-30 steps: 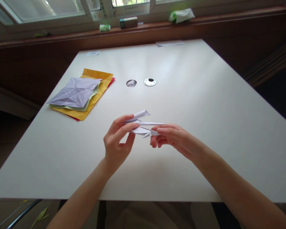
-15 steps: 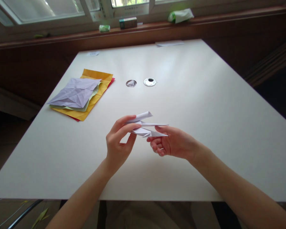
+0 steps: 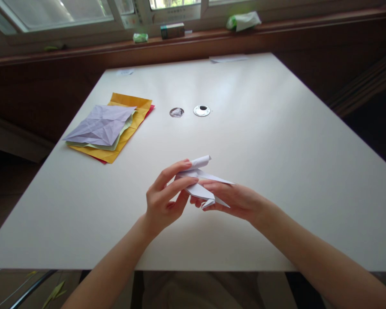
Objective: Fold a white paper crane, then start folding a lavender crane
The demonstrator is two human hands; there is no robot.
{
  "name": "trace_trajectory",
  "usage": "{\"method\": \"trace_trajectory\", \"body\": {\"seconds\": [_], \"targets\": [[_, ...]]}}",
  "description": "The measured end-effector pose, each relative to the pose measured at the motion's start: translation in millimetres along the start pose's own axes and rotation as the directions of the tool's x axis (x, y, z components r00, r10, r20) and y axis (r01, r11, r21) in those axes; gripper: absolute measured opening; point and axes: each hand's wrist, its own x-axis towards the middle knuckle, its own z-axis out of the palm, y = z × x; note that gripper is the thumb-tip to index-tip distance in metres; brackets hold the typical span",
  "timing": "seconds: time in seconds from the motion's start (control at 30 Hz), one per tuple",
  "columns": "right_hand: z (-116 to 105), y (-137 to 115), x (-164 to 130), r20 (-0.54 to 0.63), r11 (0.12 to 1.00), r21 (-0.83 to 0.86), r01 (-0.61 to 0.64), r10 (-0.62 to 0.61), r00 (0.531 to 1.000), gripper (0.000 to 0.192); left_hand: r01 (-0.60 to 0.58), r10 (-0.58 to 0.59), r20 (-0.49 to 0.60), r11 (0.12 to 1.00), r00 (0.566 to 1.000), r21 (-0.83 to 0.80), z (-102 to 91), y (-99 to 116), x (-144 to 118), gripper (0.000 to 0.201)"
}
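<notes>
Folded white paper model (image 3: pixel 201 182) pinched between both hands above the desk (image 3: pixel 276 141).

Left hand (image 3: pixel 163 199) with fingers (image 3: pixel 176 168) closed on its left end; right hand (image 3: pixel 234 199) gripping lower flap from beneath. Stack of coloured paper sheets (image 3: pixel 107 128) well apart, far left.

Coloured paper stack (image 3: pixel 109 128) on white table (image 3: pixel 276 171); two round grommets (image 3: pixel 201 110) beyond.

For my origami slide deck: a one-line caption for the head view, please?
Both hands, left hand and right hand, pinch a folded white paper model above a white table.
</notes>
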Motion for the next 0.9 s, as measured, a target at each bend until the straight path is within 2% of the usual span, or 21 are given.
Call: {"method": "trace_trajectory", "body": {"seconds": [0.17,0.23,0.3,0.37,0.47,0.57,0.63,0.7,0.77,0.9], "targets": [[-2,2,2,-0.132,1.000,0.002,0.026,-0.025,0.991,0.018,0.047,-0.047,-0.005,0.998,0.999,-0.044,0.6,0,0,0.026],[-3,3,3,-0.148,0.998,0.031,0.051,-0.046,0.988,0.018,0.074,-0.075,-0.010,0.994,0.997,-0.082,1.2,1,-2,0.025],[-3,4,4,-0.153,0.996,0.041,0.076,-0.069,0.986,0.017,0.139,-0.141,-0.006,0.981,0.990,-0.133,2.3,1,-3,0.024],[-3,4,5,-0.184,0.995,0.009,0.104,-0.100,0.978,0.017,0.253,-0.257,0.007,0.946,0.966,-0.201,4.1,2,-4,0.022],[-3,5,6,-0.272,0.980,-0.123,0.157,-0.185,0.944,0.017,0.471,-0.490,0.032,0.817,0.871,-0.334,7.7,2,-4,0.013],[-3,5,6,-0.334,0.953,-0.249,0.171,-0.250,0.909,0.020,0.636,-0.688,0.079,0.613,0.721,-0.468,11.0,-2,-3,0.010],[-2,6,5,-0.323,0.935,-0.302,0.187,-0.285,0.903,0.021,0.710,-0.777,0.141,0.465,0.614,-0.528,11.9,-4,-2,0.013],[-1,7,4,-0.290,0.901,-0.371,0.225,-0.343,0.894,0.021,0.755,-0.828,0.208,0.333,0.521,-0.565,11.6,-6,0,0.017],[2,9,2,-0.259,0.837,-0.476,0.270,-0.427,0.866,0.016,0.776,-0.849,0.270,0.228,0.455,-0.588,10.6,-6,1,0.020],[5,11,-1,-0.196,0.657,-0.683,0.320,-0.587,0.786,0.009,0.784,-0.854,0.355,0.093,0.380,-0.614,9.1,-7,4,0.022]]}}
